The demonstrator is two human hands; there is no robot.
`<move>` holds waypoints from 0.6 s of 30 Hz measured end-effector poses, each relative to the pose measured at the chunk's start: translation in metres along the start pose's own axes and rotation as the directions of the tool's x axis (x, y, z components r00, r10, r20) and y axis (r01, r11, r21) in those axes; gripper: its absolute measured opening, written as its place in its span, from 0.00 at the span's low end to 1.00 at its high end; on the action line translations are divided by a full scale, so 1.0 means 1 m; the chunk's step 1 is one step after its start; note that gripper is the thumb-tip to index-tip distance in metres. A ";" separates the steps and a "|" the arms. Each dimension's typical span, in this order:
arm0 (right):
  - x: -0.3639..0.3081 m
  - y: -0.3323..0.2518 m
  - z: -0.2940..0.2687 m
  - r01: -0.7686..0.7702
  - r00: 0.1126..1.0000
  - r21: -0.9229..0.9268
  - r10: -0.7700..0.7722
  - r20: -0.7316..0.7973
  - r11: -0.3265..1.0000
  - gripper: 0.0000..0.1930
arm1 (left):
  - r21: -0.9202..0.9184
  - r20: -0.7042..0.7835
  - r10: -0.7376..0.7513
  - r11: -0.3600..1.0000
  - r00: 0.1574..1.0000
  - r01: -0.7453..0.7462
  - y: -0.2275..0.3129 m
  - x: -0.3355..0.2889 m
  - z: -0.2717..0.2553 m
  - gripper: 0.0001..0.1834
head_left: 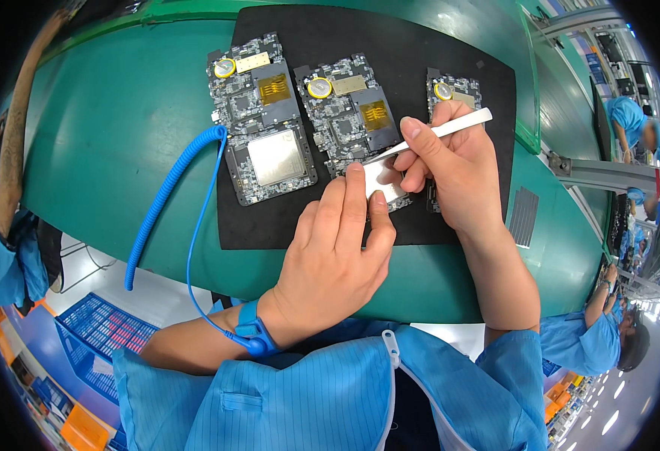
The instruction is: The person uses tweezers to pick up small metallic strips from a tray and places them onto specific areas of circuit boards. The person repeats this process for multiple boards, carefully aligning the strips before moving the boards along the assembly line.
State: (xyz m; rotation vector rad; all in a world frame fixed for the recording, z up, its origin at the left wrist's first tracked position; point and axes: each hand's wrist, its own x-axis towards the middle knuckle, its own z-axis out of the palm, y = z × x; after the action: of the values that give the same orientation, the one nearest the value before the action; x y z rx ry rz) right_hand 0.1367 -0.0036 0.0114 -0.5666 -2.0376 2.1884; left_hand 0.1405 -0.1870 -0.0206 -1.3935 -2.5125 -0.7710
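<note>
Three dark circuit boards lie on a black mat (420, 41). My left hand (337, 244) steadies the middle circuit board (341, 105), its index finger and thumb pressing at the edge of a shiny metal shield (382, 179). In a pinch, my right hand (461, 165) holds slim silver tweezers (458, 124), tilted so their tip meets the shield's upper edge near my left index finger. Farther left, another circuit board (240, 105) carries a coin cell and a square metal shield. My right hand partly hides the third circuit board (458, 89).
A blue coiled cord (168, 184) runs from the wrist strap (253, 331) on my left arm across the green table (104, 150). Grey strips (524, 216) lie right of the mat. Blue crates (101, 338) stand below left. Other people sit at both sides.
</note>
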 end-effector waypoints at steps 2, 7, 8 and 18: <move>-0.002 0.001 0.001 0.005 1.000 0.005 -0.005 -0.006 1.000 0.13 | -0.009 0.015 -0.015 1.000 1.000 0.015 0.001 0.002 -0.003 0.30; -0.015 0.013 0.005 0.307 0.946 -0.058 -0.311 -0.090 0.950 0.13 | -0.029 0.056 0.000 1.000 0.998 0.001 0.001 0.006 -0.009 0.31; -0.017 0.015 0.005 0.378 0.919 -0.046 -0.381 -0.099 0.925 0.13 | -0.038 0.052 0.005 0.999 0.999 -0.003 0.002 0.004 -0.008 0.32; -0.020 0.037 0.002 0.683 0.729 -0.260 -0.657 0.189 0.683 0.14 | 0.027 0.059 0.034 0.999 0.998 -0.036 0.006 -0.004 -0.005 0.34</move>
State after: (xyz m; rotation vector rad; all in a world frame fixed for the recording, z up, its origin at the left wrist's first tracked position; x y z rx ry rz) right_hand 0.1612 -0.0158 -0.0203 0.2591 -2.1668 1.4746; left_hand 0.1476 -0.1896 -0.0160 -1.4674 -2.5252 -0.6960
